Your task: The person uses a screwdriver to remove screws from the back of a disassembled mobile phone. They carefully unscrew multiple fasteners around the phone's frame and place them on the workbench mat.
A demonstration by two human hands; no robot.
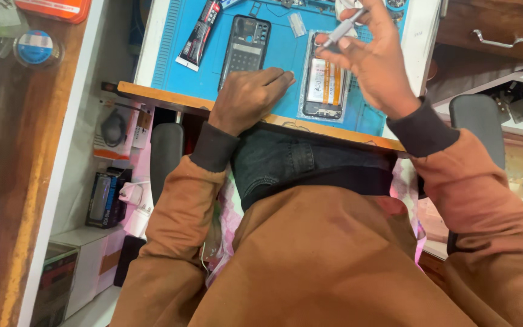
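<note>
Now | right hand pinching 1 gray tool, maybe tweezers | left hand flat, fingers together on blue mat | 2 opened phones

Work mat lay on the counter. On the mat: glue tube at left, phone back cover just right of it, opened phone further right. Left hand rested at the mat's near edge, between cover and phone. Right hand hovered above the opened phone, slim tool in its grip.

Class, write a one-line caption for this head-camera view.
Right hand holds a slim grey tool over an opened phone; left hand rests on blue mat.
</note>
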